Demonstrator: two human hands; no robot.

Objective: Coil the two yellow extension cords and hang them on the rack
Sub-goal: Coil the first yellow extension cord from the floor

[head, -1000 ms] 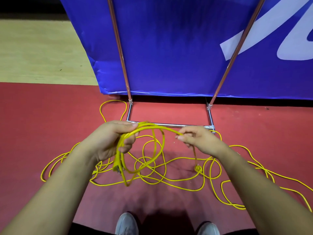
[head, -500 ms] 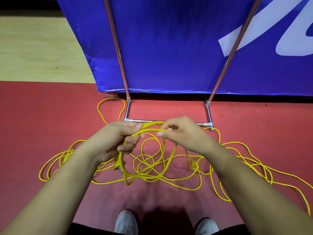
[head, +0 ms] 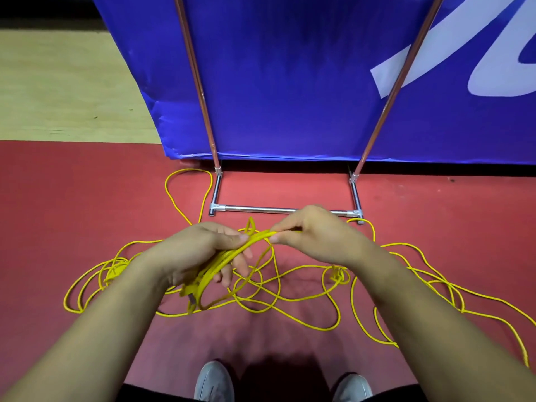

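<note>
In the head view, the left hand (head: 200, 250) has its fingers curled round a small bundle of yellow cord (head: 223, 262) loops. The loops hang from the palm toward the floor (head: 72, 204), with a plug (head: 191, 297) at the bundle's low end. The right hand (head: 316, 236) is just beside it, thumb and fingertips pinching the cord at the top of the bundle, close to the left fingers. The rest of the cord lies on the red floor in loose, tangled loops spreading left, right and under both forearms; I cannot tell where one cord ends and the other begins. Beyond the hands stands the rack (head: 261, 209), its chrome base bar on the floor and two coppery poles rising in front of a blue banner (head: 290, 82). Two grey shoes (head: 214, 381) show at the bottom edge.
</note>
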